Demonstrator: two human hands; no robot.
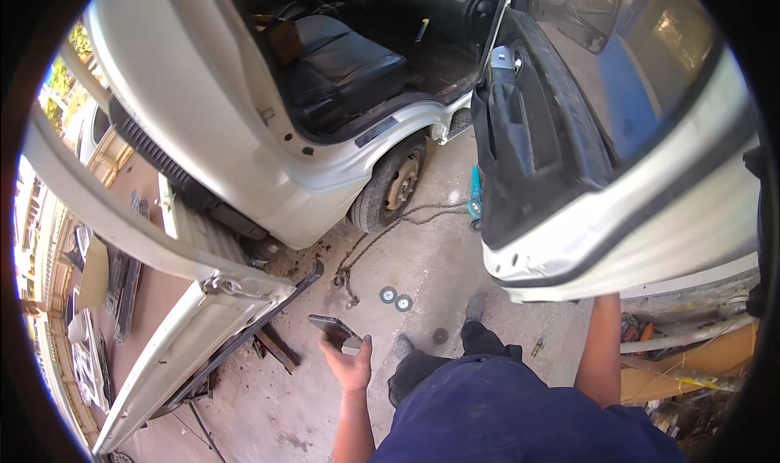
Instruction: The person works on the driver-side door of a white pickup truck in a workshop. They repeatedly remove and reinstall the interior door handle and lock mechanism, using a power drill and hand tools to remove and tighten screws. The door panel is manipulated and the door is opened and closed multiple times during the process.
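Held out low in front of me, my left hand (351, 365) is closed round a dark, flat smartphone (331, 326). Its thumb points up along the near edge. My right forearm (600, 353) reaches up to the lower edge of the open truck door (552, 207), which hides the right hand, so its fingers do not show. The door is white outside with a black inner panel. Beyond it stands the white truck cab (215, 130), with a dark seat (345, 57) inside and the front wheel (396, 185) below.
Two round discs (388, 295) lie on the concrete floor ahead of my feet. A teal power tool (475, 201) rests near the door, beside a long rope or chain (349, 264). White truck-bed panels (179, 333) stand at left; pipes and scrap (691, 357) crowd the right.
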